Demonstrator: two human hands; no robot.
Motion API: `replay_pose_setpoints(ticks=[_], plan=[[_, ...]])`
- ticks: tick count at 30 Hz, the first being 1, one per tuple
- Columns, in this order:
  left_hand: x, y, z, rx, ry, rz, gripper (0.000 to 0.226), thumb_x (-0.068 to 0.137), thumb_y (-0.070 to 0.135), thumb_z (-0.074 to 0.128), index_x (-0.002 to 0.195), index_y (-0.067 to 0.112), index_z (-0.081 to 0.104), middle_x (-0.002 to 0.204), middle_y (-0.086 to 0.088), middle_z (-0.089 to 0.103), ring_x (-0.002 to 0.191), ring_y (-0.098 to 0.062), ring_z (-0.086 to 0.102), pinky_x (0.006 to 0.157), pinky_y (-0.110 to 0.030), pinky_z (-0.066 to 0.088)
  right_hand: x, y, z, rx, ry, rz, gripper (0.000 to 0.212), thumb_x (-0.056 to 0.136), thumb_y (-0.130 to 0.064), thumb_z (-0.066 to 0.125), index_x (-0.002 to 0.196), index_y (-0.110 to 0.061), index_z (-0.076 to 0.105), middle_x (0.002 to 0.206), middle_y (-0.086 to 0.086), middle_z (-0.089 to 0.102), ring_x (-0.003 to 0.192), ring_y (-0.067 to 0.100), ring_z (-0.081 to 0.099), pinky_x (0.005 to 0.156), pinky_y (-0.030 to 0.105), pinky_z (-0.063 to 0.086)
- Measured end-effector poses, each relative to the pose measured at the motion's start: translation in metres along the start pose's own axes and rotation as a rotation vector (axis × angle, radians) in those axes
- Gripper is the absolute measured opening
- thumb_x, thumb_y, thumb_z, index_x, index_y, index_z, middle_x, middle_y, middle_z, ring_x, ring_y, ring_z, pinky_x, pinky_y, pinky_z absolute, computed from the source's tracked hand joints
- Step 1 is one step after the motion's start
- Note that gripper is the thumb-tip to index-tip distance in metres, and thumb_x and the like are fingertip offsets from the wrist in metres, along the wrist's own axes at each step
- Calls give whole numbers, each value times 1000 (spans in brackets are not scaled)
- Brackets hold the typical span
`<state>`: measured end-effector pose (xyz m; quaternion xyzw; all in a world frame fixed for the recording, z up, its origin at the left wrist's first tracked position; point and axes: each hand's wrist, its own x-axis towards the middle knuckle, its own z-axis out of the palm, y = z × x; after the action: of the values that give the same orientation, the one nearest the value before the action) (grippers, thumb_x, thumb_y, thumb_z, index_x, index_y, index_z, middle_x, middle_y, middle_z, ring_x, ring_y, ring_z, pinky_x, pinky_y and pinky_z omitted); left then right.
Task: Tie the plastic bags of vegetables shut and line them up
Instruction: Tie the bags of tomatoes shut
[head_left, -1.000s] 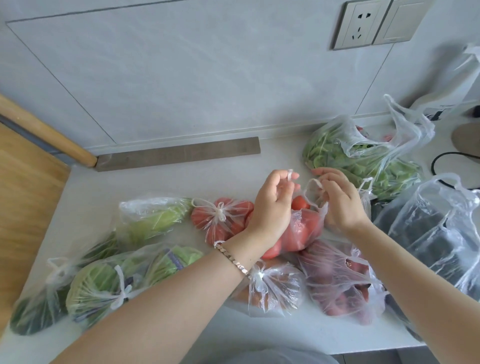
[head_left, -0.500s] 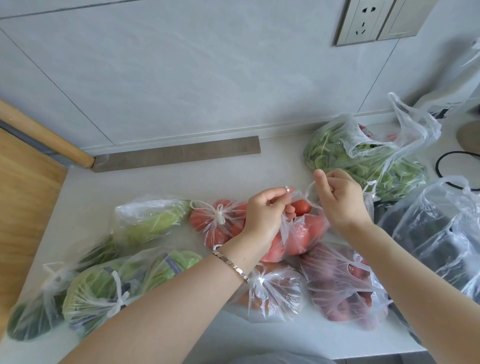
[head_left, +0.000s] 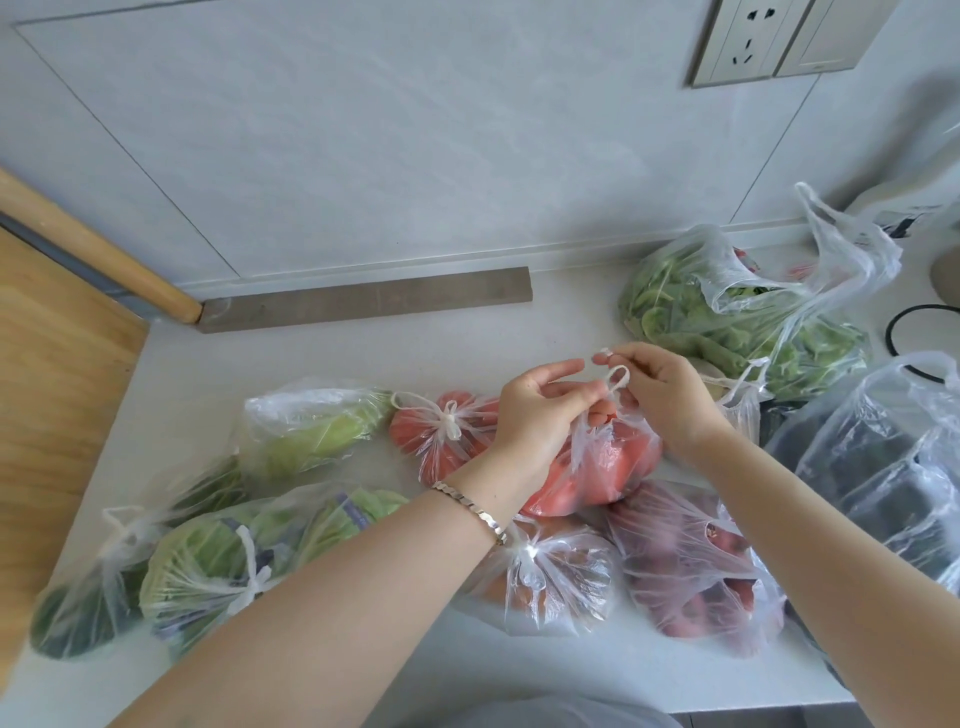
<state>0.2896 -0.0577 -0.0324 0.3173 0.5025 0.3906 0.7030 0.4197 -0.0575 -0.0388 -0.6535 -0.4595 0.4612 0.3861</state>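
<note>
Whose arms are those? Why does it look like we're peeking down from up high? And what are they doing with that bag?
The camera sits on a person's head, so you see their own two arms reaching out below. The left hand and the right hand pinch the handles of a tomato bag, looping them into a knot. The bag lies on a white counter. To the left are bags already tied, like the cabbage bag. At the back right, a greens bag is not tied yet.
</note>
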Motion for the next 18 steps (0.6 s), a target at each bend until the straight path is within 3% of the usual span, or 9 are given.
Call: replay_pose_setpoints(ticks=[2,4,7,10,13,18], plan=[[2,-2,3,12,3,-30,49,71,2,75,116,4,56,65,-4,71,58,-15,68,65,-26,59,-2,3,2,47,-49,66,25,91,1,45,88,-13,66,62,8,61,56,22,57,65,38,47],[5,-3,5,23,6,-46,53,69,5,78,117,3,57,67,-5,71,57,-15,68,65,-25,58,-5,4,3,87,-87,89,28,88,8,42,88,-7,64,79,11,60,57,25,60,66,42,48],[8,-2,7,19,26,-56,37,71,1,75,106,-1,63,68,-6,68,52,-13,65,58,-22,57,-7,0,0,248,-157,79,22,89,9,41,94,5,63,90,4,46,53,17,61,55,22,50],[10,-2,9,23,32,-35,20,73,-4,71,92,4,66,65,-6,66,46,-11,64,51,-21,56,-8,4,-2,180,-169,31,21,89,4,47,87,-2,67,87,2,45,65,14,57,59,14,49],[12,-6,8,135,15,37,25,78,-4,67,103,-1,65,70,-6,64,46,-6,63,50,-18,55,-10,11,-3,113,-176,21,22,91,-9,51,78,-6,68,80,3,52,72,13,54,61,13,46],[16,-13,2,370,-85,185,24,82,-2,63,106,-1,65,72,0,65,51,-1,63,51,-13,53,-15,17,-1,97,-129,34,26,95,-16,46,83,-8,69,62,4,59,57,14,51,57,16,42]])
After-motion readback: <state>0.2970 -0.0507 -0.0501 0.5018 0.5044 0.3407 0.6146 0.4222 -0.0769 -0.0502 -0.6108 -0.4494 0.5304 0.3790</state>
